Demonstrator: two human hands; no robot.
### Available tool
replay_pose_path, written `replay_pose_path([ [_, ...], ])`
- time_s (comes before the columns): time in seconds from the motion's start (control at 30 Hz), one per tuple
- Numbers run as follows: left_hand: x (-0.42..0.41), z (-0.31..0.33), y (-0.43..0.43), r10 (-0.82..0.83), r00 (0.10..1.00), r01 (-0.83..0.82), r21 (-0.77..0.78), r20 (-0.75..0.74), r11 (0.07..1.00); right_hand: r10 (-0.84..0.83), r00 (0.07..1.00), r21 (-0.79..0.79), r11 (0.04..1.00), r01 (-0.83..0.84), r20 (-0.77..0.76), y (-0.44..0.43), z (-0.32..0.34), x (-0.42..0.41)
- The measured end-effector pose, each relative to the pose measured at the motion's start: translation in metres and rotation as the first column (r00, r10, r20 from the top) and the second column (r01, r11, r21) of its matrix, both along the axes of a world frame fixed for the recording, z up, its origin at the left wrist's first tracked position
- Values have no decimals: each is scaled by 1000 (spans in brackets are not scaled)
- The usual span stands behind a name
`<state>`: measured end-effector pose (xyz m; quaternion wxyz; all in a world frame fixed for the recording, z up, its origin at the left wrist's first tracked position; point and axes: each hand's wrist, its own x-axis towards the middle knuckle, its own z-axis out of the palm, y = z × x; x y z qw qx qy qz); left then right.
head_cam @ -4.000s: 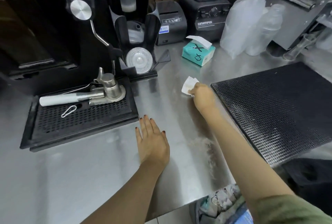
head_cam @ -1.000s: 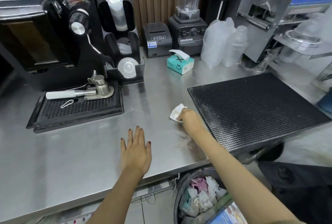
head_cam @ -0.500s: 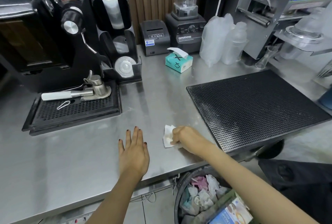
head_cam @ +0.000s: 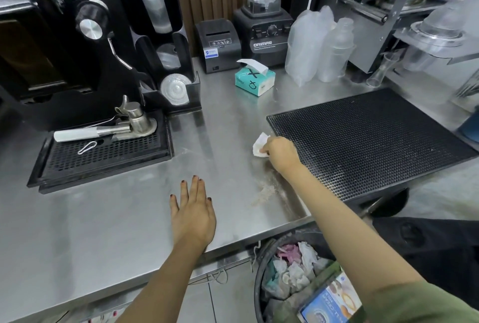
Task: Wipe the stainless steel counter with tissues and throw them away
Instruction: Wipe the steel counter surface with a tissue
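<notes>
My right hand (head_cam: 281, 152) grips a crumpled white tissue (head_cam: 260, 145) and presses it onto the stainless steel counter (head_cam: 103, 219), just left of the black rubber mat. A smear of pale powdery residue (head_cam: 264, 191) lies on the steel below that hand, near the counter's front edge. My left hand (head_cam: 193, 212) rests flat on the counter with straight fingers, holding nothing. A teal tissue box (head_cam: 254, 80) with a tissue sticking out stands at the back. Below the counter edge, a dark bin (head_cam: 261, 283) holds several used tissues.
A black drip tray (head_cam: 101, 154) with a metal portafilter sits at the left below the coffee machine. The black rubber mat (head_cam: 363, 138) covers the right side. A cup dispenser (head_cam: 160, 37), receipt printer (head_cam: 217, 45), blender (head_cam: 264, 29) and plastic bottles (head_cam: 334, 53) line the back.
My right hand has pushed the tissue away from the front edge, up and right along the mat's left side. My left hand has stayed flat in place.
</notes>
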<state>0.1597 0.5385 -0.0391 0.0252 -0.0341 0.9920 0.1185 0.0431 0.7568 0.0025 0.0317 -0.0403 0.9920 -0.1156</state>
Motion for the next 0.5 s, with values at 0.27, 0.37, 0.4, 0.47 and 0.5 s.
replay_pose_path([
  [0.27, 0, -2, 0, 3, 1000, -3, -4, -9, 1000, 118, 992, 29, 993, -117, -40, 6, -9, 69],
  [0.37, 0, -2, 0, 1, 1000, -1, -5, -2, 1000, 26, 997, 5, 1000, -26, -68, 11, 1, 38],
  [0.4, 0, -3, 0, 1, 1000, -1, -6, -1, 1000, -23, 998, -10, 1000, 22, -65, 13, 2, 29],
  [0.47, 1, -2, 0, 1, 1000, -1, -2, -5, 1000, -75, 997, -12, 997, 75, -35, 17, -2, 19],
  [0.5, 1, -2, 0, 1, 1000, -1, 1, -6, 1000, -80, 996, -4, 997, 80, -26, 18, -4, 20],
])
